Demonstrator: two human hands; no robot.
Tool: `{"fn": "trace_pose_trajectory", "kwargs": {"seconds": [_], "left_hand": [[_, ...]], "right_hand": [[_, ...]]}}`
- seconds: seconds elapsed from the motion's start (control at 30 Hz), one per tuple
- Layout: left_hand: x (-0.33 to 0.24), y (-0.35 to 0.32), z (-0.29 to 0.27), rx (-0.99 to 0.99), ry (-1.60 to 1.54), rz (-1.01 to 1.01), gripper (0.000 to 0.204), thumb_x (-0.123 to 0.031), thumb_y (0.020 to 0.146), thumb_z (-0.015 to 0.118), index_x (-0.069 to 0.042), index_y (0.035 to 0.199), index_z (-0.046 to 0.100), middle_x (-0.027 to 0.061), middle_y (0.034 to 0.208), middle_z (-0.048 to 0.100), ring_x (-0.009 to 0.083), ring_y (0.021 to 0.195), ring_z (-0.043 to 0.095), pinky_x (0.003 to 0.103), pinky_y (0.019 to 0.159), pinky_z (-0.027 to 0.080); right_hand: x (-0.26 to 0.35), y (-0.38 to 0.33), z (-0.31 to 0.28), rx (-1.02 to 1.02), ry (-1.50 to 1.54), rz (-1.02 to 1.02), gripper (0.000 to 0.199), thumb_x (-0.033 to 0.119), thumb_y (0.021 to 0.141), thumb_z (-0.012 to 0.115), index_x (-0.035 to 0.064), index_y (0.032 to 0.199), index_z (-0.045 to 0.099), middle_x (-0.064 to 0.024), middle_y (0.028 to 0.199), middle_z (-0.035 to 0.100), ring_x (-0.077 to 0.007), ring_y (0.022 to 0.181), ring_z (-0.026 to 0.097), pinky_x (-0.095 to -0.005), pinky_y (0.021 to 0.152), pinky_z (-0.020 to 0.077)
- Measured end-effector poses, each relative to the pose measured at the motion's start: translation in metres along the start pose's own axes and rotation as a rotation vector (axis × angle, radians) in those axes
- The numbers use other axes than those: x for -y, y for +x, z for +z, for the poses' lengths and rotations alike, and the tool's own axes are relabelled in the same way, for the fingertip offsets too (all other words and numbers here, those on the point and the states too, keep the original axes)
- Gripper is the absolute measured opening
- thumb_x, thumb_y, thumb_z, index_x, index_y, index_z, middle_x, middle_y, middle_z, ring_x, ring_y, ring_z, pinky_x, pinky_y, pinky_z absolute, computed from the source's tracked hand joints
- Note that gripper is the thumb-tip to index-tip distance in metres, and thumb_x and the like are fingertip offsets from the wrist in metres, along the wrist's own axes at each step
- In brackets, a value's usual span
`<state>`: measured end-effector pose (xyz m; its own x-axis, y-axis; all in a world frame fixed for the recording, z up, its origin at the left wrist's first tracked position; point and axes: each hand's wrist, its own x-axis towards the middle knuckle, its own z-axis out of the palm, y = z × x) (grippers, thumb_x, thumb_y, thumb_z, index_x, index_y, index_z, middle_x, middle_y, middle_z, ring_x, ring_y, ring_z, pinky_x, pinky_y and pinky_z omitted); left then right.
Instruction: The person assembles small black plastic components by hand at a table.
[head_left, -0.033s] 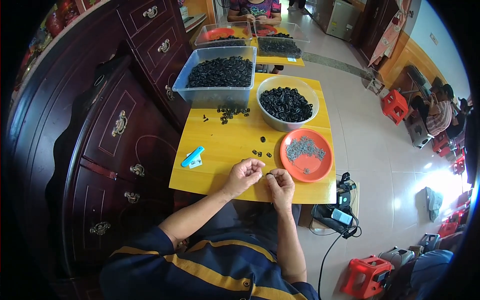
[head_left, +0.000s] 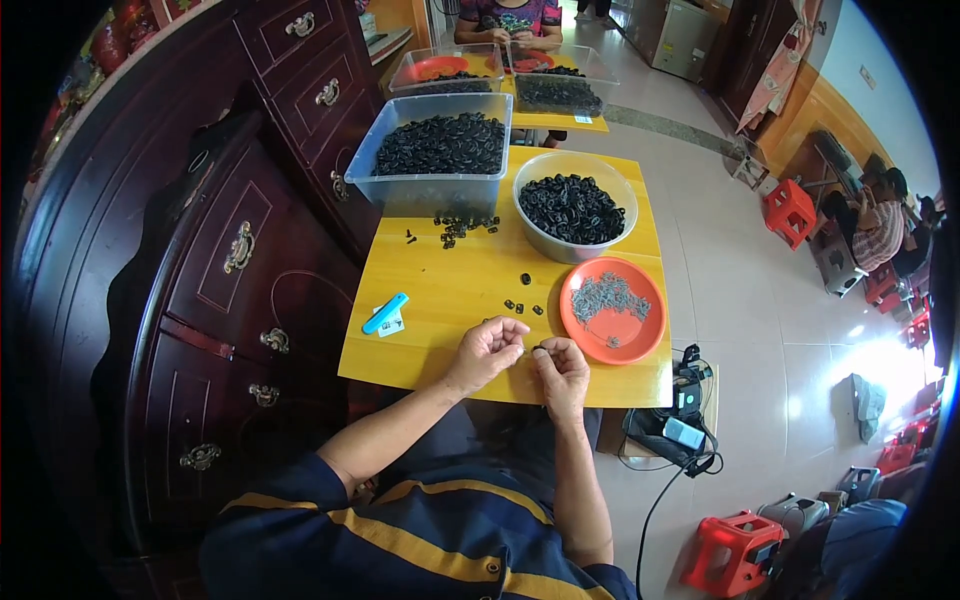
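Observation:
My right hand [head_left: 565, 376] pinches a small black plastic part [head_left: 540, 349] between thumb and fingertips, just above the front of the yellow table [head_left: 440, 340]. Close by on its left, my left hand [head_left: 486, 358] has thumb and forefinger drawn together; whatever they hold is too small to make out. Beyond the hands lie a few loose black pieces [head_left: 519, 308] and a single black ring-like piece [head_left: 525, 279]. At the right, an orange-red plate [head_left: 640, 340] carries many tiny grey pieces [head_left: 605, 296].
A round clear tub [head_left: 540, 240] and a rectangular clear bin [head_left: 430, 190] hold heaps of black parts. More black parts [head_left: 460, 230] lie before the bin. A blue-handled tool [head_left: 386, 313] rests at left. Dark cabinets [head_left: 220, 240] flank the table. Across, another person [head_left: 510, 25] sits.

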<state>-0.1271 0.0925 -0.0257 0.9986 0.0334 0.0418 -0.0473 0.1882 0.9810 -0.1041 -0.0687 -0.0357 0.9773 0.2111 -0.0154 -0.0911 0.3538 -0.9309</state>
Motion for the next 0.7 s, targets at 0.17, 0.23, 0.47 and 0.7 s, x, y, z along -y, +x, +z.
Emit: {"fn": "trace_pose_trajectory", "kwargs": {"seconds": [0.17, 0.23, 0.47, 0.7], "left_hand": [[-0.003, -0.003, 0.005, 0.033, 0.021, -0.016, 0.023, -0.001, 0.092, 0.061, -0.001, 0.114, 0.059, -0.0013, 0.093, 0.06, 0.0021, 0.077, 0.056, 0.02, 0.071, 0.049], [-0.002, -0.003, 0.009, 0.052, 0.009, -0.024, 0.023, -0.001, 0.091, 0.061, -0.001, 0.115, 0.059, -0.0014, 0.093, 0.059, 0.002, 0.078, 0.056, 0.02, 0.072, 0.05], [-0.001, 0.009, 0.012, 0.084, -0.029, -0.005, 0.024, -0.002, 0.091, 0.062, -0.002, 0.115, 0.058, -0.0029, 0.093, 0.058, 0.0013, 0.077, 0.054, 0.018, 0.069, 0.047], [-0.003, 0.01, 0.015, 0.077, -0.004, -0.019, 0.025, -0.002, 0.09, 0.061, -0.003, 0.115, 0.059, -0.0031, 0.093, 0.058, 0.0013, 0.077, 0.054, 0.018, 0.07, 0.048]], "right_hand": [[-0.003, 0.003, -0.006, 0.062, 0.007, 0.032, 0.009, -0.001, 0.092, 0.065, 0.0028, 0.098, 0.06, 0.0007, 0.085, 0.064, -0.005, 0.072, 0.059, -0.0196, 0.066, 0.0498], [-0.003, 0.005, -0.008, 0.064, 0.008, 0.038, 0.008, -0.001, 0.092, 0.065, 0.0023, 0.098, 0.06, 0.0003, 0.086, 0.065, -0.0056, 0.073, 0.06, -0.0196, 0.066, 0.0498], [-0.001, 0.008, -0.013, 0.051, 0.033, 0.097, 0.009, 0.002, 0.092, 0.067, 0.004, 0.097, 0.06, 0.0012, 0.088, 0.063, -0.0058, 0.076, 0.058, -0.0212, 0.069, 0.0482], [-0.001, 0.008, -0.011, 0.066, 0.085, 0.065, 0.01, 0.003, 0.093, 0.066, 0.004, 0.101, 0.059, 0.0015, 0.089, 0.061, -0.0058, 0.078, 0.058, -0.0209, 0.068, 0.0486]]}}
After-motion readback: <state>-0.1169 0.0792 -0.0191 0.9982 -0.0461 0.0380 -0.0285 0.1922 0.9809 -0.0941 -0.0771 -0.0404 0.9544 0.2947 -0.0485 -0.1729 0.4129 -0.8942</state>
